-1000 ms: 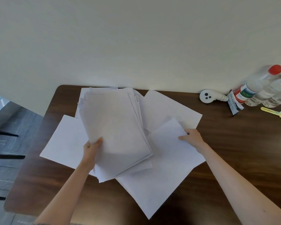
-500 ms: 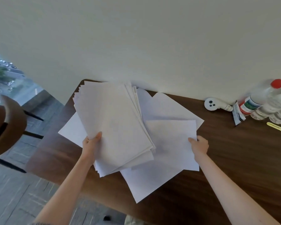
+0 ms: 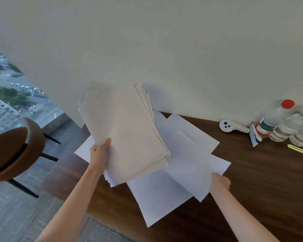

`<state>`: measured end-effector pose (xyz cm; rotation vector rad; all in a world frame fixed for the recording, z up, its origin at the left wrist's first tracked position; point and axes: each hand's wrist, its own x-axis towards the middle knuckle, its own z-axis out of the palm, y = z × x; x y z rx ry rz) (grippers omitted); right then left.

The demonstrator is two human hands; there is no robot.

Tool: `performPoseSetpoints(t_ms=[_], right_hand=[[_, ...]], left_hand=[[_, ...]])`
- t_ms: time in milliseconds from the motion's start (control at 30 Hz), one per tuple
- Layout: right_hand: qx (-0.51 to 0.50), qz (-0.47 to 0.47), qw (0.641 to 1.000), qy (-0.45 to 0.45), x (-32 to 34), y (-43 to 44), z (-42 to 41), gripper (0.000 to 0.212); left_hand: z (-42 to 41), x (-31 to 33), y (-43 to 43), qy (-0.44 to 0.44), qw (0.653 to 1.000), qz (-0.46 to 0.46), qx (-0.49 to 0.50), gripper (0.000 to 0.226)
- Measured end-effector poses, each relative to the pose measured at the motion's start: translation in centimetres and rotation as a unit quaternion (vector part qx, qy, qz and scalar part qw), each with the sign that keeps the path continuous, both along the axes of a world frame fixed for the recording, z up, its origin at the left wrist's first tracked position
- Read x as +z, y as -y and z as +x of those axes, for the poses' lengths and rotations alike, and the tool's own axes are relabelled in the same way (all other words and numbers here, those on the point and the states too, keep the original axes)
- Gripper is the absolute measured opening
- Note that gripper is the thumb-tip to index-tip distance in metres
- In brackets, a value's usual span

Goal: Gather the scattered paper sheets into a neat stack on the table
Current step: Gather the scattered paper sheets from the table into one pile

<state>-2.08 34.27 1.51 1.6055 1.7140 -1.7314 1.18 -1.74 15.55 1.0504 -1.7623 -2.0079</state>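
The thick sheaf of matte white paper sheets (image 3: 126, 133) stood tilted above the table, its fanned edges uneven, pinched at the lower left edge by the left hand (image 3: 99, 152) — thumb on top, fingers hidden behind. The right hand (image 3: 219, 183) gripped the near corner of a single thin white sheet (image 3: 199, 165) lying over other loose flat white sheets (image 3: 157, 194). Those partly hid beneath the sheaf. The glossy dark brown wood-grain table (image 3: 261, 189) met a plain cream wall (image 3: 164, 49); clear plastic red-capped bottles (image 3: 285, 123) were cut off at the right edge — labels unreadable.
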Motion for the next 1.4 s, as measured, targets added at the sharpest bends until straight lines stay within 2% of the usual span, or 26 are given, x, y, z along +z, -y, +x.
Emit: performPoseSetpoints(t_ms=[133,300,400,533,600,800,933,1067,1133,1267,1367,1400], right_hand=[[0.065,-0.066,0.996,0.005,-0.6,-0.2,1.0,0.033],[0.112,-0.018,0.993,-0.041,-1.1,-2.3,2.1,0.025],[0.219,-0.032,0.975,-0.006,-1.0,-3.2,2.0,0.019],[0.301,0.107,0.947,-0.027,-1.7,-3.7,1.5,0.005],[0.349,0.101,0.931,-0.032,-1.7,-3.5,1.3,0.004],[0.352,0.11,0.928,-0.049,-2.6,-3.3,0.0,0.022],[0.329,0.021,0.943,-0.045,-2.1,-3.1,-1.2,0.028],[0.359,-0.054,0.932,-0.013,-2.6,-3.1,-2.3,0.049],[0.36,-0.053,0.931,-0.014,-3.3,-3.0,-2.8,0.059],[0.372,-0.036,0.927,-0.023,-3.4,-2.4,-3.6,0.058],[0.412,-0.07,0.908,-0.026,-3.1,-1.9,-4.1,0.066],[0.434,-0.079,0.897,-0.035,-3.2,-1.8,-4.3,0.063]], left_hand=[[0.3,-0.4,-0.6,0.003,1.0,0.001,-0.01,0.006],[1.5,-2.9,-2.2,0.035,0.999,0.016,-0.024,0.005],[2.1,-4.8,-2.9,0.055,0.997,0.044,-0.045,0.01],[2.2,-7.4,-4.4,0.081,0.992,0.065,-0.067,0.012],[2.2,-8.2,-5.2,0.088,0.991,0.072,-0.07,0.009],[1.4,-11.8,-7.7,0.12,0.982,0.107,-0.101,0.023],[0.8,-13.7,-9.8,0.123,0.976,0.123,-0.13,0.023],[0.1,-15.1,-11.4,0.127,0.973,0.127,-0.148,0.021],[-0.1,-15.7,-12.0,0.135,0.97,0.12,-0.162,0.022],[0.1,-16.9,-12.4,0.142,0.964,0.105,-0.2,0.032],[0.1,-17.3,-12.2,0.16,0.953,0.044,-0.254,0.041],[0.2,-17.3,-12.0,0.173,0.947,0.011,-0.271,0.046]])
